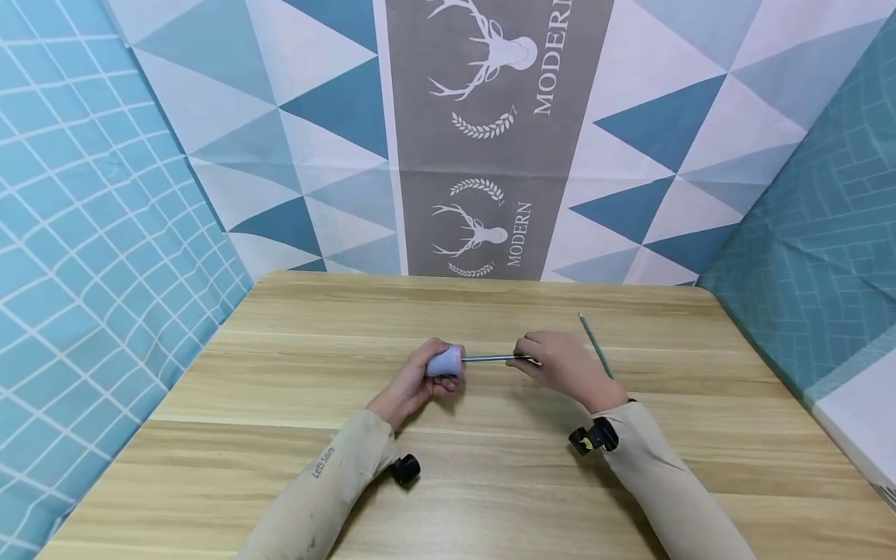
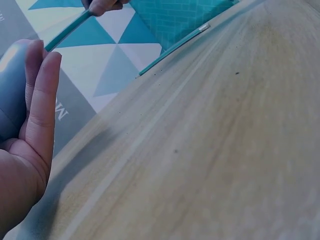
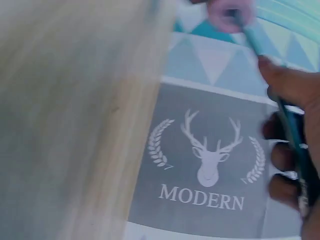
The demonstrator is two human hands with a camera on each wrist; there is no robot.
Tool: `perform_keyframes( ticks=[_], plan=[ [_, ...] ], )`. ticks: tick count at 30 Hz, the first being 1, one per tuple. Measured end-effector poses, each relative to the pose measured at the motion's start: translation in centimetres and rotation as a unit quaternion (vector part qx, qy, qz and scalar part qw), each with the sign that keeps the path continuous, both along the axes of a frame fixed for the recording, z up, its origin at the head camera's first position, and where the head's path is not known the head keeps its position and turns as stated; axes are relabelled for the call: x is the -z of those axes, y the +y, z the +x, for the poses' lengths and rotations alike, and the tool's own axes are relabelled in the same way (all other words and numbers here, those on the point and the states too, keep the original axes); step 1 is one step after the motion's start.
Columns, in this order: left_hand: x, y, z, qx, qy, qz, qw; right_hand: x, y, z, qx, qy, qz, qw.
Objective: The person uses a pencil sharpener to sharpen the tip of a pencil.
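My left hand (image 1: 413,385) grips a light blue pencil sharpener (image 1: 442,362) above the table, its pink end facing right. A green pencil (image 1: 488,358) runs level from the hole in that end across to my right hand (image 1: 561,362), which pinches it between thumb and fingers. From the right wrist, the pencil (image 3: 253,41) is seen entering the dark hole of the pink end (image 3: 216,20); its tip is hidden inside. Fingers of my left hand (image 2: 40,105) wrap the blue body (image 2: 12,90) in the left wrist view.
A second green pencil (image 1: 593,340) lies on the wooden table (image 1: 434,311) just beyond my right hand, partly hidden by it. Patterned cloth walls (image 1: 336,155) stand at the back and both sides. A white box-like thing (image 1: 861,420) is at the right edge.
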State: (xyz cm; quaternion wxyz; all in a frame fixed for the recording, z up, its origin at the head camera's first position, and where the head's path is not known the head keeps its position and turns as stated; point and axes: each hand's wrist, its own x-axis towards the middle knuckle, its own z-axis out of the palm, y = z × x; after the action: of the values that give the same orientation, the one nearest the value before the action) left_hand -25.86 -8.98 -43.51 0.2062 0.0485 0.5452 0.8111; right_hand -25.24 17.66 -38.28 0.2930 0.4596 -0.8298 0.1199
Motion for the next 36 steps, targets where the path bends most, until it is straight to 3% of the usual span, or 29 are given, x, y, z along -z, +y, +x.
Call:
perform_keyframes(
  ticks=[3, 6, 11, 15, 18, 20, 22, 23, 26, 29, 31, 33, 34, 36],
  plan=[
    [-0.1, 0.0, -0.1, 0.001, 0.001, 0.002, 1.0, 0.7, -0.2, -0.2, -0.013, 0.076, 0.008, 0.997],
    [-0.1, -0.1, -0.1, 0.001, -0.003, 0.006, 1.0, 0.9, -0.4, -0.4, -0.016, 0.121, 0.013, 0.9924],
    [0.0, 0.0, -0.2, -0.012, -0.016, 0.006, 0.9998, 0.8, -0.8, -0.5, -0.016, 0.125, 0.017, 0.9919],
    [0.1, 0.0, -0.2, -0.022, -0.02, 0.001, 0.9996, 0.5, -1.1, -0.6, -0.019, 0.058, 0.013, 0.9981],
    [0.1, 0.0, -0.3, -0.024, -0.019, -0.007, 0.9995, 0.2, -1.2, -0.5, -0.015, -0.065, 0.002, 0.9978],
    [0.1, 0.0, -0.3, -0.025, -0.015, -0.014, 0.9995, -0.1, -1.3, -0.6, -0.005, -0.177, -0.01, 0.9842],
    [0.1, -0.1, -0.4, -0.023, -0.012, -0.019, 0.9995, -0.4, -1.4, -0.6, 0.012, -0.293, -0.025, 0.9556],
    [0.2, -0.1, -0.4, -0.021, -0.009, -0.022, 0.9995, -0.6, -1.4, -0.7, 0.02, -0.36, -0.034, 0.9323],
    [0.3, -0.1, -0.3, -0.015, -0.003, -0.023, 0.9996, -1.1, -1.2, -1.2, 0.048, -0.532, -0.059, 0.8432],
    [0.4, 0.0, -0.3, -0.01, 0.001, -0.02, 0.9997, -1.5, -0.9, -2.0, 0.074, -0.656, -0.075, 0.7474],
    [0.5, 0.0, -0.3, -0.006, 0.006, -0.021, 0.9997, -1.7, -0.7, -2.6, 0.085, -0.702, -0.06, 0.7042],
    [0.5, 0.1, -0.2, -0.003, 0.01, -0.023, 0.9997, -1.9, -0.7, -3.0, 0.09, -0.734, -0.036, 0.6717],
    [0.4, 0.1, -0.2, -0.002, 0.012, -0.024, 0.9996, -2.0, -0.7, -3.2, 0.091, -0.742, -0.025, 0.6632],
    [0.4, 0.1, -0.3, 0.001, 0.016, -0.024, 0.9996, -2.3, -0.7, -3.3, 0.092, -0.745, -0.007, 0.661]
  ],
)
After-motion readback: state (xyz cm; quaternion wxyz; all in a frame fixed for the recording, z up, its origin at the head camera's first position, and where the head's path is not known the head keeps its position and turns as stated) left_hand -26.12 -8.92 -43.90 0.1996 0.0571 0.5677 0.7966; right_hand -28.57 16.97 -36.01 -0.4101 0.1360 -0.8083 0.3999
